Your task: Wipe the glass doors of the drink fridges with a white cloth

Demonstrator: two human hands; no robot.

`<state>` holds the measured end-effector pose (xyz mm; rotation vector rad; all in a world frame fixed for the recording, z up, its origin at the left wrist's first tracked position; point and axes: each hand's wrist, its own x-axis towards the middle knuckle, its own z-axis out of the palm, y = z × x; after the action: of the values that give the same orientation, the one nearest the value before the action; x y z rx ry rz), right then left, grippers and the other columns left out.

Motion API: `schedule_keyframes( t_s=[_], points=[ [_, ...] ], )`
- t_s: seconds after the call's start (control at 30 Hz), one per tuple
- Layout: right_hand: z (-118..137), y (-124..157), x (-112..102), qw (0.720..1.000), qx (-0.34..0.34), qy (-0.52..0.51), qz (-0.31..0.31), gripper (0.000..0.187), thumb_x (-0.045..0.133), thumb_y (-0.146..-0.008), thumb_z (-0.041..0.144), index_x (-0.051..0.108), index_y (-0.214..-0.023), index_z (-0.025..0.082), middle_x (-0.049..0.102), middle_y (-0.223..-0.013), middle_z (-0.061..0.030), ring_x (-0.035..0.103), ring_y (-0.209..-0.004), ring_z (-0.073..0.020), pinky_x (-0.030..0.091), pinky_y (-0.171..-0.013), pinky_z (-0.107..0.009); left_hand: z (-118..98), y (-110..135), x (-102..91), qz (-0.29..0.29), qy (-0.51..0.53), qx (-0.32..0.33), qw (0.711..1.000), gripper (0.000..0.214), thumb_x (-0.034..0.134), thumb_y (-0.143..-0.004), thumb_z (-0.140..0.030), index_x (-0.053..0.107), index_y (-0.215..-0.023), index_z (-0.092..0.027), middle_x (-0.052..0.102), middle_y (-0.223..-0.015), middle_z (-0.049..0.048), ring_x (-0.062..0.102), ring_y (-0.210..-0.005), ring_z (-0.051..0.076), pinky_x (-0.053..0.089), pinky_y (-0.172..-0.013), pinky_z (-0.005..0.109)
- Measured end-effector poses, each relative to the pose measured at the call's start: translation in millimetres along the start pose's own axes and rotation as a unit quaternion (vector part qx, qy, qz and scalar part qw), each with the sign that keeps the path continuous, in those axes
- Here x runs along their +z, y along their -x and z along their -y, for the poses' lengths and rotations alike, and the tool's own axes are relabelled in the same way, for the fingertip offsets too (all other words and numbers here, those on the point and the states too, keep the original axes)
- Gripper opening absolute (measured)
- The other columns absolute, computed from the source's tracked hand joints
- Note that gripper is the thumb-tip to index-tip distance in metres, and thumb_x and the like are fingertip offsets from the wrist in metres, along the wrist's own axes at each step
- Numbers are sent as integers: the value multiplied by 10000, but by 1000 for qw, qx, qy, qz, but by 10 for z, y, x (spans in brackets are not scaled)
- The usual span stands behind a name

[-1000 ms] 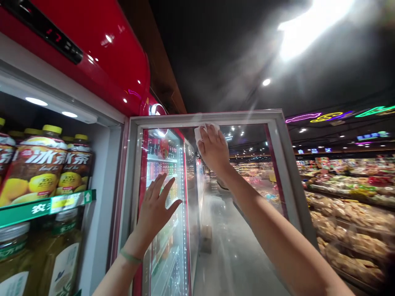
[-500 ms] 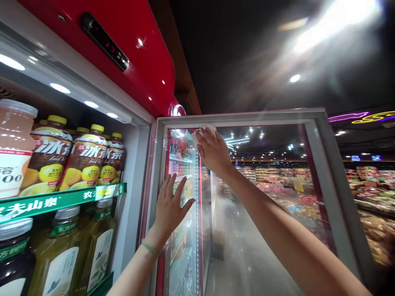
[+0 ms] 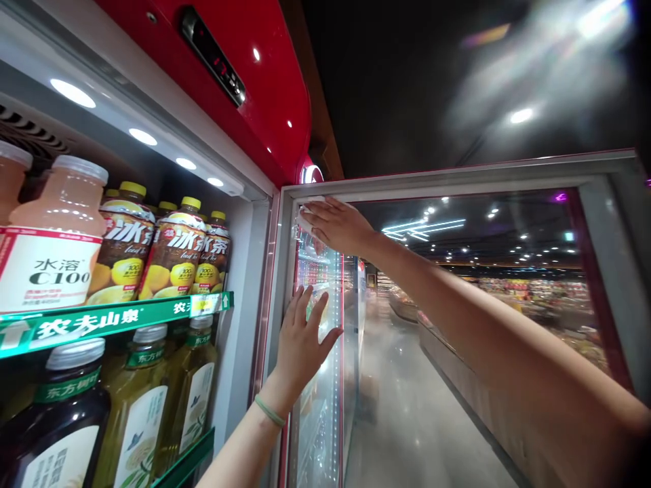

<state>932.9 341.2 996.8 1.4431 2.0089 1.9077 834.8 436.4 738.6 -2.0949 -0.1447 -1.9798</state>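
My right hand [image 3: 340, 227] presses a white cloth [image 3: 306, 207] flat against the glass at the top corner by the hinge side. The glass belongs to a swung-out fridge door with a grey frame [image 3: 458, 175]. Lower down, my left hand [image 3: 304, 335] rests with spread fingers against the same door near its hinge edge and holds nothing. A green band [image 3: 269, 411] circles the left wrist. Part of the cloth is hidden under the right palm and fingers.
Left of the door, the lit fridge holds pink drink bottles [image 3: 64, 230], iced tea bottles [image 3: 175, 254] and dark tea bottles [image 3: 61, 420] behind green shelf strips [image 3: 112, 318]. Above is a red header with a digital display [image 3: 213, 57]. Store aisles show through the glass.
My right hand has slid the cloth leftward along the top of the glass into the corner. My left hand stays against the door. The view has turned left.
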Motion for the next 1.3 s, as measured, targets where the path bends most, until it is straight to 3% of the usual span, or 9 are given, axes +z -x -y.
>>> schedule_keyframes(
  t_s=[0.13,0.23,0.53,0.63,0.77,0.9,1.07,1.17,1.3],
  points=[
    [-49,-108,72,997,-75,2,5,489,400,-1060,309,495,-1521,178,490,-1588,-72,448,-1483,-253,364,-1247,-506,23,1,8,4,11,-9,1000,628,582,-986,-489,368,-1547,-304,409,-1594,120,320,-1538,326,441,-1186,574],
    [-26,-115,56,998,-50,24,-7,485,378,-1066,299,512,-1504,141,501,-1578,-107,470,-1468,-261,361,-1247,-500,39,5,17,-2,20,-7,1000,639,582,-984,-489,350,-1555,-319,394,-1596,117,308,-1543,327,408,-1208,580],
    [78,131,-192,998,-48,11,31,459,420,-1059,290,529,-1494,193,519,-1571,-64,438,-1488,-245,330,-1256,-500,33,13,-9,-17,58,-8,998,624,588,-982,-461,359,-1540,-302,396,-1564,144,318,-1533,327,368,-1224,595],
    [84,374,-360,997,-61,26,50,460,401,-1075,327,503,-1510,214,507,-1581,-51,425,-1497,-221,344,-1250,-477,30,1,-50,-18,79,-16,997,621,598,-977,-462,370,-1530,-298,392,-1555,153,322,-1527,332,374,-1215,598],
    [119,796,-603,995,20,93,30,496,341,-1093,323,407,-1571,208,454,-1613,-71,405,-1511,-228,316,-1264,-509,38,-9,-82,-12,96,-21,995,616,622,-963,-471,399,-1511,-297,399,-1546,159,328,-1517,345,393,-1196,598],
    [175,1137,-757,991,2,107,78,496,331,-1099,332,365,-1589,258,445,-1620,-18,390,-1518,-185,325,-1274,-475,54,3,-59,-23,92,-17,995,630,641,-956,-458,406,-1515,-285,410,-1533,165,340,-1508,355,398,-1188,599],
    [199,1472,-864,981,134,134,44,559,339,-1089,327,256,-1634,233,411,-1639,-72,368,-1530,-269,333,-1253,-567,58,14,-12,-32,86,-15,996,628,662,-950,-430,433,-1515,-280,435,-1520,162,344,-1506,359,388,-1193,597],
    [186,1781,-923,985,115,105,69,600,381,-1079,334,185,-1645,342,404,-1646,14,378,-1526,-232,317,-1279,-521,43,6,0,-42,83,-9,996,627,669,-947,-418,449,-1515,-269,433,-1525,172,345,-1506,368,381,-1195,598],
    [124,2385,-974,947,280,159,-6,586,325,-1087,359,170,-1652,354,352,-1673,0,346,-1542,-251,290,-1285,-530,-28,14,12,-42,81,-14,996,608,658,-956,-391,465,-1515,-250,415,-1548,182,330,-1516,373,341,-1218,603]
  ],
)
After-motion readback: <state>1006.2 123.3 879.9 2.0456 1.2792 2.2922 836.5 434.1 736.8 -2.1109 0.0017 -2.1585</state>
